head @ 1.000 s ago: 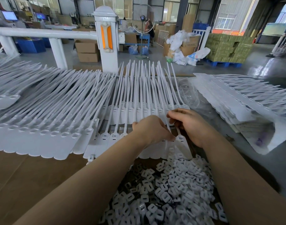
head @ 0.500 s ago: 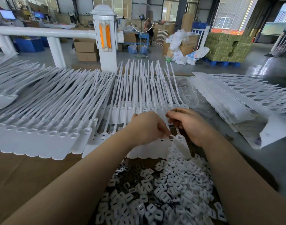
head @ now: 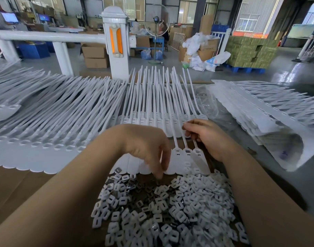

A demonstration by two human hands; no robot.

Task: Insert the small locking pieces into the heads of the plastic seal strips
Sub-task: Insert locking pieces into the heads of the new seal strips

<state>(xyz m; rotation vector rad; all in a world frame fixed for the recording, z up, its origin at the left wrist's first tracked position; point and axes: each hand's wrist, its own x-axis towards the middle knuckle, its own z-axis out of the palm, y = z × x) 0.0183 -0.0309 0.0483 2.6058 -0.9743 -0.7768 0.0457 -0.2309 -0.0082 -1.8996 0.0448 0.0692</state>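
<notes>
While strips [head: 177,145] lie between hands, pieces [head: 170,211] sit below.

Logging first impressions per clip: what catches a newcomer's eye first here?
A heap of small white locking pieces fills the near foreground, the left hand reaching down to its far edge. Behind, white seal strips fan across the table, where the right hand pinches some.

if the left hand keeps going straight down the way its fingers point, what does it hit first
Most likely the pile of small locking pieces: the left hand has its fingers pointing down, fingertips just above the pile's far edge. Depth is unclear, so they may already touch it.
</notes>
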